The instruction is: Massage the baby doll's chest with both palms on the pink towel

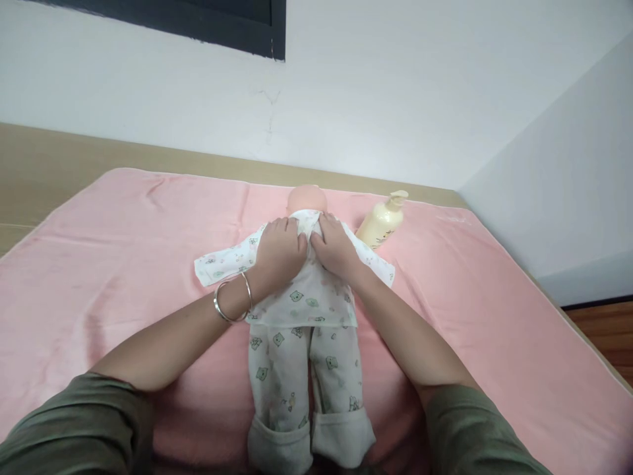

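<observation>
A baby doll in a white printed top (pixel 311 300) and matching trousers (pixel 281 369) lies stretched out with its head (pixel 307 198) at the far end. Its face does not show. My left hand (pixel 281 251) rests over the doll's left-hand shoulder area, fingers laid forward on the cloth and thumb towards the middle. Mirroring it, my right hand (pixel 336 247) lies on the other shoulder, thumb also pointing inward. Both palms touch the top near the collar. The sleeves spread out to either side, and the trouser legs are turned up at the ends.
A pale yellow pump bottle (pixel 380 221) leans or lies beside the doll's right-hand sleeve. Under everything is a pink blanket (pixel 445 316) with a few creases. Behind it run a wooden edge (pixel 198 155) and a white wall (pixel 346 99).
</observation>
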Tool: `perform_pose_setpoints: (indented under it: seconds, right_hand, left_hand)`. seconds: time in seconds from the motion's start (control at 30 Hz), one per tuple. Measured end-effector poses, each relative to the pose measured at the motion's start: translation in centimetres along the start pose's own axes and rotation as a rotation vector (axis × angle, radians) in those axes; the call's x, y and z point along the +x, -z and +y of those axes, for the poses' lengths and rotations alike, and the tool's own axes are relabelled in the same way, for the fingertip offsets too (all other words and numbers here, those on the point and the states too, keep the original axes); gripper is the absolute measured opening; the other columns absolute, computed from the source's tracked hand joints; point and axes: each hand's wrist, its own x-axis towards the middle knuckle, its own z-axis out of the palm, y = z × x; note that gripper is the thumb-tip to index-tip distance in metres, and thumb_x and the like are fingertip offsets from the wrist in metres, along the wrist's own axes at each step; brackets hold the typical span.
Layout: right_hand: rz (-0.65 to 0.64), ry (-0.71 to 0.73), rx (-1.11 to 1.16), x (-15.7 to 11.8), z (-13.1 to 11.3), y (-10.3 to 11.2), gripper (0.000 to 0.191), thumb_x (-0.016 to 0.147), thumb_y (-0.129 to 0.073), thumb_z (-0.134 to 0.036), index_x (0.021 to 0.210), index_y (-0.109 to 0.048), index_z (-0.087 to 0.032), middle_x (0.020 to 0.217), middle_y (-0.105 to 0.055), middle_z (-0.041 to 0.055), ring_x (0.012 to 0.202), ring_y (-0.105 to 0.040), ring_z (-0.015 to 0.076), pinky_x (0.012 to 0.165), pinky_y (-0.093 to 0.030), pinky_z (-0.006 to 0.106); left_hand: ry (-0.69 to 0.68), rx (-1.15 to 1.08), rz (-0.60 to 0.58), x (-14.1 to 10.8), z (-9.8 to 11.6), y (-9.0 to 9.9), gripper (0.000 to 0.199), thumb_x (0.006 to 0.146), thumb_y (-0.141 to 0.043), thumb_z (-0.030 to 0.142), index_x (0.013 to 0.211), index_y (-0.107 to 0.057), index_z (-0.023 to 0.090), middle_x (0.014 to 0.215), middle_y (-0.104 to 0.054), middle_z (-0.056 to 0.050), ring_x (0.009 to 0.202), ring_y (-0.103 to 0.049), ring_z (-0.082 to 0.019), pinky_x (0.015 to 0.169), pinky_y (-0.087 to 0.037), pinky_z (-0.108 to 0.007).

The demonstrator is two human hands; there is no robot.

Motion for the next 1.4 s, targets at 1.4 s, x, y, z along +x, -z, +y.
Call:
perform_pose_setpoints:
  seconds: [1.4]
  right_hand:
    - [0.033, -0.066, -0.037, 0.1, 0.2, 0.0, 0.044, 0.096, -0.04, -0.034, 0.126, -0.06, -0.008, 0.131, -0.065, 0.0206, 0.124, -0.056, 0.0346, 0.11, -0.041, 0.049]
  left_hand:
    - [0.095, -0.167, 0.035, 1.2, -1.4, -1.7, 0.025, 0.09, -0.037, 0.027, 0.094, -0.06, 0.019, 0.096, -0.07, -0.013, 0.094, -0.063, -0.03, 0.087, -0.049, -0.044]
